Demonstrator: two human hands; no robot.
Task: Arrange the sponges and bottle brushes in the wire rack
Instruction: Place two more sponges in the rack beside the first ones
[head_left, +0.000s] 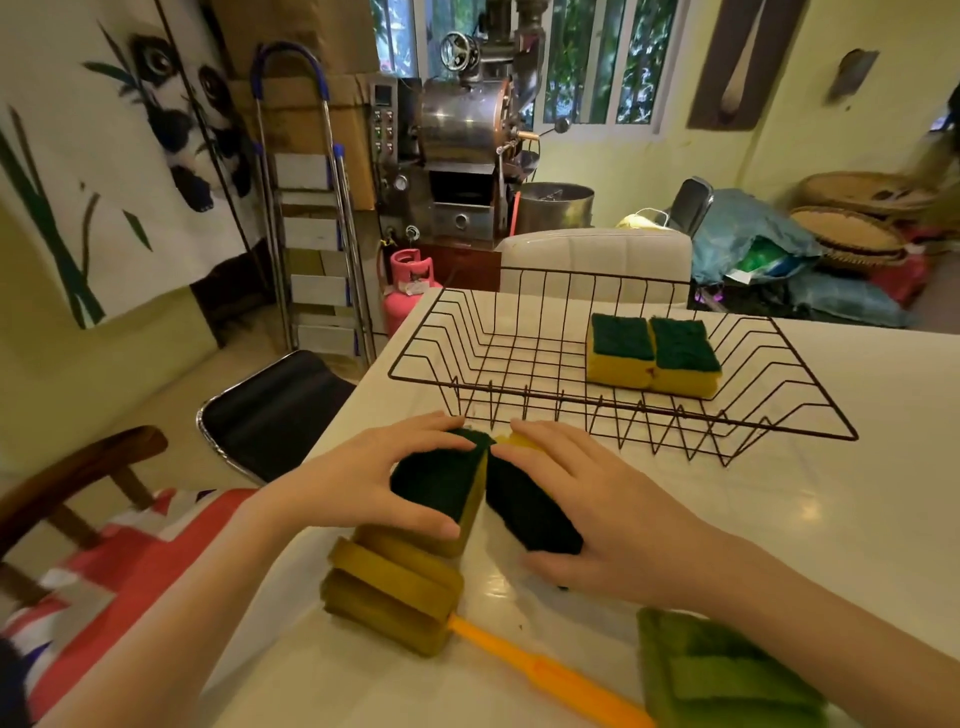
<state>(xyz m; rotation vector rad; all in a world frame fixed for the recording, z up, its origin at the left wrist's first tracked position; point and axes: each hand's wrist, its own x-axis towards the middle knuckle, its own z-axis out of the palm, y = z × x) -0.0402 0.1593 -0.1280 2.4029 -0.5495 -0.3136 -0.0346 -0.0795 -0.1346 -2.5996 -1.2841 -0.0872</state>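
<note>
A black wire rack (415, 371) stands on the white table, holding two yellow sponges with green scouring tops (652, 353) side by side at its right. In front of the rack, my left hand (363, 480) grips a green-topped yellow sponge (441, 480), and my right hand (597, 512) grips a second one (530, 512) beside it. The two sponges touch along their inner edges. A bottle brush with a yellow sponge head (392, 597) and orange handle (545, 670) lies near the table's front. A green sponge brush head (722, 675) sits at the lower right.
The white table (857, 493) runs off to the right. A black chair (275, 410) and a wooden chair (78, 467) stand to the left, and a white chair back (592, 254) behind the rack. A pink gas cylinder (408, 291) and a stepladder (311, 234) stand beyond.
</note>
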